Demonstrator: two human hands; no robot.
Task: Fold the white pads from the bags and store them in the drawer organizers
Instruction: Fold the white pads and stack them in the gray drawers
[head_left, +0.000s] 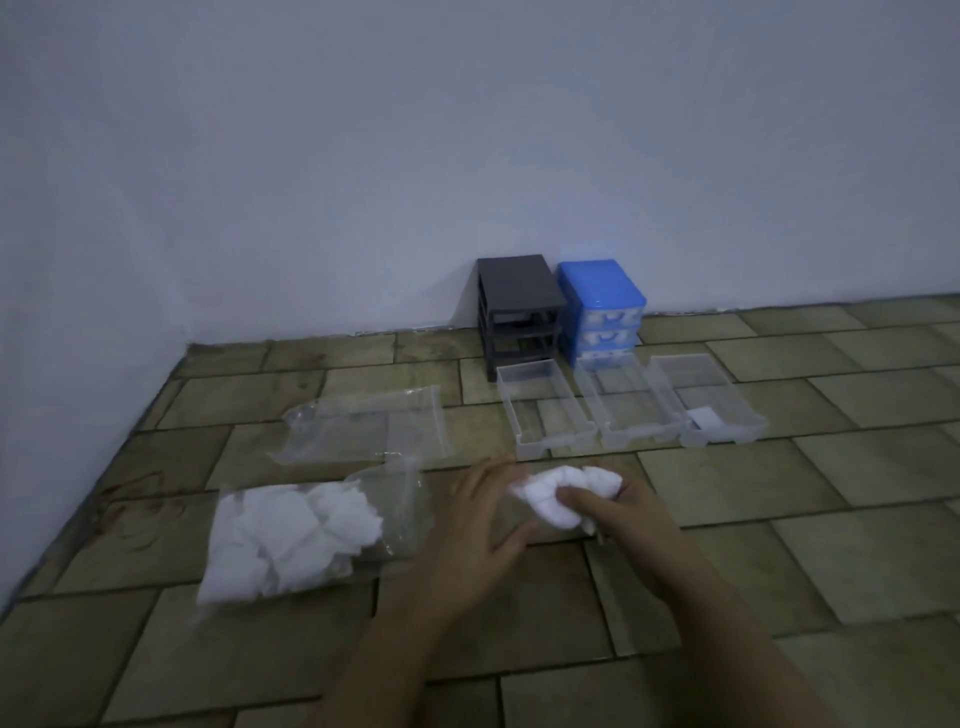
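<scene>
At lower centre, the right hand (618, 501) pinches a crumpled white pad (563, 491) while the left hand (480, 525) hovers spread; best flatten it on the floor (779, 519) before folding.

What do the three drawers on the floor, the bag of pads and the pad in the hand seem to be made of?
Three drawers: clear rigid plastic, probably; floor tiles show through.
Bag: thin clear plastic film, glossy and creased.
Pad gripped by the right hand: soft white fabric or cotton, apparently; matte and crumpled.
</scene>
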